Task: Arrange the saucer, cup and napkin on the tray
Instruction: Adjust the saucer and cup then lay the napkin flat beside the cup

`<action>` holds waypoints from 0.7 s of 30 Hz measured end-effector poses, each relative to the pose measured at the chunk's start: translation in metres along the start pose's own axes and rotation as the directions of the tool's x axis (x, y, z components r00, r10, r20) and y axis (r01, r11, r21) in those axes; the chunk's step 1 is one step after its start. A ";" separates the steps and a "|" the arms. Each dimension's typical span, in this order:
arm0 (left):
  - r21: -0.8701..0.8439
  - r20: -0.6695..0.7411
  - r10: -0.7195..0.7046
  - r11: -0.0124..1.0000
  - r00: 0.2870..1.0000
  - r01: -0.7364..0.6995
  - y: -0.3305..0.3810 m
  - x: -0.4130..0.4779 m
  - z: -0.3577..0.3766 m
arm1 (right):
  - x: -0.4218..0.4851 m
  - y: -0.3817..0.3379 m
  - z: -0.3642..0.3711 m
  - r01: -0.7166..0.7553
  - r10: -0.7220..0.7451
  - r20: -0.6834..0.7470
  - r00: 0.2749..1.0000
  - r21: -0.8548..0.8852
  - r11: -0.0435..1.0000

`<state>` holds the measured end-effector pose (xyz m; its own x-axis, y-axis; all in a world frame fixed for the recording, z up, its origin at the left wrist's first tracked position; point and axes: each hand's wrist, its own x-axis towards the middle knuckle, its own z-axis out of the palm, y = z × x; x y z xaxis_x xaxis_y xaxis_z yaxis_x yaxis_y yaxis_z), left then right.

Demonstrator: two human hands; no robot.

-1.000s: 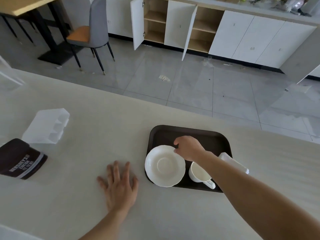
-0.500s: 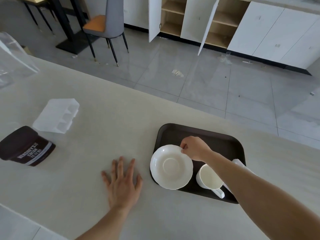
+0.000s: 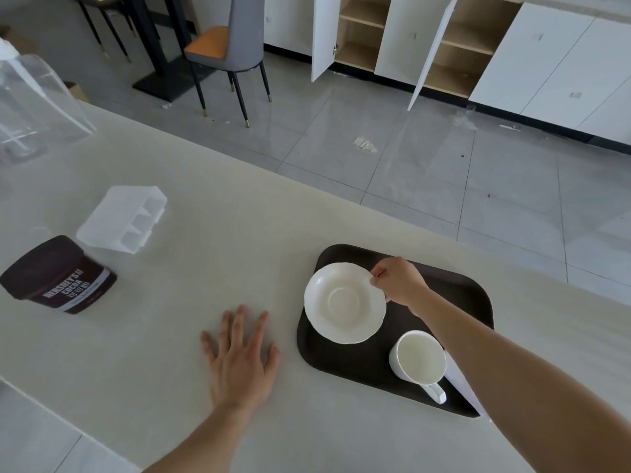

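A dark brown tray (image 3: 457, 295) lies on the pale counter. On its left half sits a white saucer (image 3: 345, 303); my right hand (image 3: 399, 279) pinches the saucer's far right rim. A white cup (image 3: 418, 358) stands upright at the tray's near right, its handle pointing toward me. A white napkin (image 3: 459, 382) shows as a thin strip right of the cup, mostly hidden under my right forearm. My left hand (image 3: 240, 353) rests flat on the counter, fingers spread, left of the tray and holding nothing.
A brown cocoa tub (image 3: 58, 274) lies on its side at the left, with a translucent plastic divider box (image 3: 124, 220) behind it. A clear plastic container (image 3: 30, 100) stands far left. The counter's far edge runs diagonally; beyond it are floor, a chair (image 3: 232, 52) and open cabinets.
The saucer, held at its rim, has moved from overhanging the tray's near left edge to further onto the tray. My view has shifted. My left hand stays flat.
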<state>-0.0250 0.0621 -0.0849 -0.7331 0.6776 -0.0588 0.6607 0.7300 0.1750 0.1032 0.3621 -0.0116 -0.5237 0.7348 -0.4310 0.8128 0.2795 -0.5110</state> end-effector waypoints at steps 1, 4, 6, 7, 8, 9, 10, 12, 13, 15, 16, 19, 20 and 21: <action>0.000 -0.001 0.002 1.000 1.000 -0.002 0.000 0.000 0.000 | 0.002 0.002 0.000 -0.016 0.016 -0.010 1.000 0.028 0.999; 0.001 0.001 0.002 1.000 1.000 -0.002 0.000 0.000 0.000 | 0.005 0.006 -0.001 -0.073 0.078 -0.046 0.996 0.110 0.991; 0.002 0.007 -0.004 1.000 1.000 0.004 0.001 0.000 0.000 | 0.007 0.009 -0.001 -0.108 0.120 -0.061 0.991 0.163 0.981; 0.001 0.005 -0.003 1.000 1.000 0.003 0.001 0.000 -0.001 | 0.007 0.010 -0.001 -0.122 0.137 -0.068 0.988 0.185 0.975; 0.001 0.004 -0.002 1.000 1.000 0.002 0.001 0.000 -0.001 | 0.008 0.011 -0.001 -0.134 0.151 -0.073 0.986 0.203 0.970; 0.002 0.005 -0.001 1.000 1.000 0.001 0.001 0.000 0.000 | 0.008 0.012 0.000 -0.144 0.164 -0.076 0.983 0.221 0.965; 0.002 0.005 -0.001 1.000 1.000 0.001 0.000 0.000 0.000 | 0.008 0.013 0.000 -0.153 0.177 -0.078 0.981 0.242 0.958; 0.004 0.002 -0.001 1.000 1.000 0.001 -0.001 0.000 0.000 | 0.008 0.015 0.002 -0.169 0.199 -0.075 0.977 0.294 0.941; 0.008 0.004 0.001 1.000 1.000 -0.001 -0.001 0.000 0.000 | 0.009 0.015 0.003 -0.175 0.208 -0.072 0.975 0.318 0.932; 0.013 0.008 0.004 1.000 1.000 -0.004 -0.001 0.000 0.001 | 0.009 0.017 0.003 -0.190 0.229 -0.070 0.971 0.357 0.915; 0.013 0.010 0.005 1.000 1.000 -0.006 -0.001 0.000 0.001 | 0.009 0.017 0.004 -0.196 0.239 -0.072 0.968 0.375 0.906; 0.014 0.014 0.003 1.000 1.000 -0.003 -0.001 0.000 0.000 | 0.007 0.018 0.003 -0.210 0.266 -0.074 0.961 0.432 0.877; 0.013 0.014 0.001 1.000 1.000 -0.001 -0.001 0.000 0.000 | 0.006 0.019 0.003 -0.216 0.274 -0.066 0.959 0.455 0.864; 0.013 0.013 0.001 1.000 1.000 -0.001 -0.001 -0.001 0.000 | 0.005 0.020 0.003 -0.224 0.283 -0.053 0.958 0.480 0.848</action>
<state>-0.0251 0.0610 -0.0848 -0.7304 0.6792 -0.0718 0.6633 0.7305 0.1627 0.1160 0.3695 -0.0259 -0.2579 0.8155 -0.5181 0.6845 -0.2242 -0.6936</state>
